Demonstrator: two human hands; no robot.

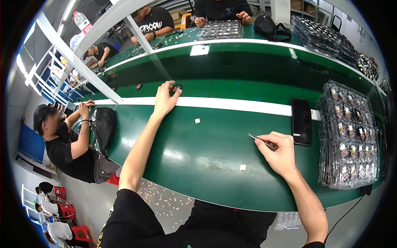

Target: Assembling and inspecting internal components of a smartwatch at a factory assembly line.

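Note:
My left hand [166, 98] reaches over the white rail [231, 106]. Its thumb and fingers close around a small black device [177, 88] on the green strip behind the rail; the device's details are too small to make out. Above the green table, my right hand [280, 153] pinches a pair of metal tweezers [263, 141], whose tips point to the left. Two small pale squares lie on the table: one square [197, 120] near the rail, the other square [242, 167] below the tweezers.
To the right, a black phone [301, 122] lies beside stacked clear plastic trays [348, 136] filled with small parts. Another small device [138, 87] rests on the strip. At left sits a co-worker [68, 144] near a black bag [105, 128]. Other people work across the line.

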